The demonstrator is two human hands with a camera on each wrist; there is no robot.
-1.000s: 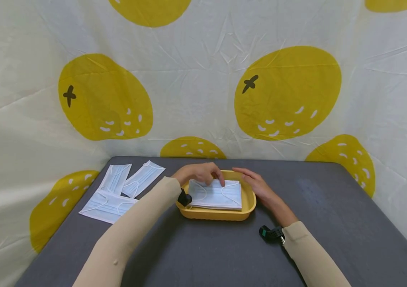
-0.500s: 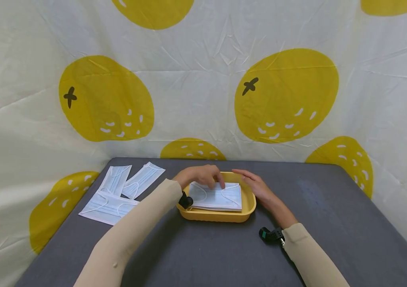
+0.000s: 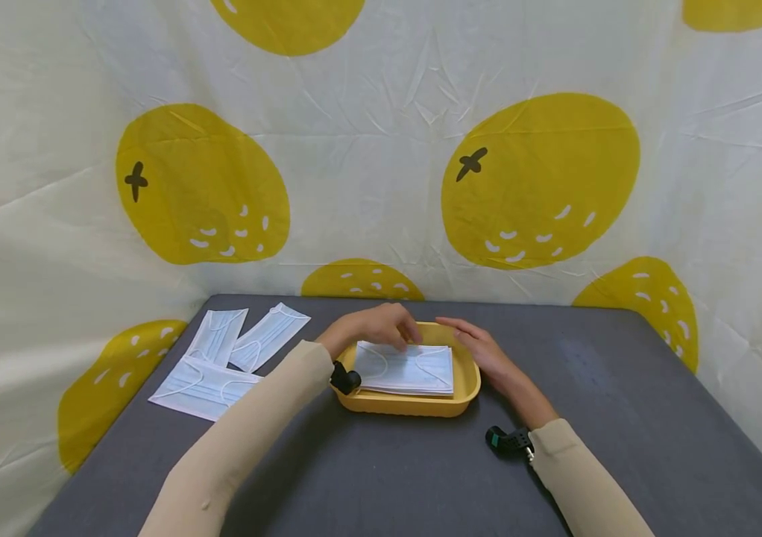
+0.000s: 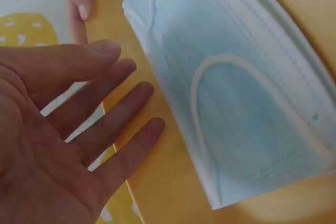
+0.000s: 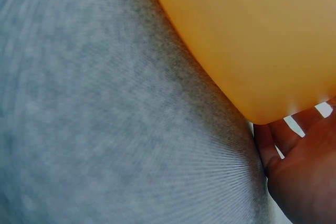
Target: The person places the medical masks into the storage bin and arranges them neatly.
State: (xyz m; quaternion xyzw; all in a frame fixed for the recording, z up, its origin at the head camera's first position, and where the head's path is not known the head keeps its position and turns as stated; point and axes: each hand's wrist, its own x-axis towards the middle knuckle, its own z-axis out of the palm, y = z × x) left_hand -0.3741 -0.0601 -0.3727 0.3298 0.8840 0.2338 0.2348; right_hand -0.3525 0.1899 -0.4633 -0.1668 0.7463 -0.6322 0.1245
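A stack of pale blue face masks with white ear loops lies in a yellow tray. My left hand hovers over the far left part of the tray, beside the stack. In the left wrist view its fingers are spread, relaxed and apart from the masks, with nothing held. My right hand rests against the right side of the tray, fingers fairly straight. From the right wrist view, that hand sits by the tray's outer wall, partly hidden by it.
Several loose face masks lie overlapping on the dark grey table, left of the tray. Behind the table hangs a white curtain with yellow fruit prints. A black strap device is on the right wrist.
My left hand's fingers have lifted off the top of the mask stack and drawn back slightly. The right hand stays at the tray's side.
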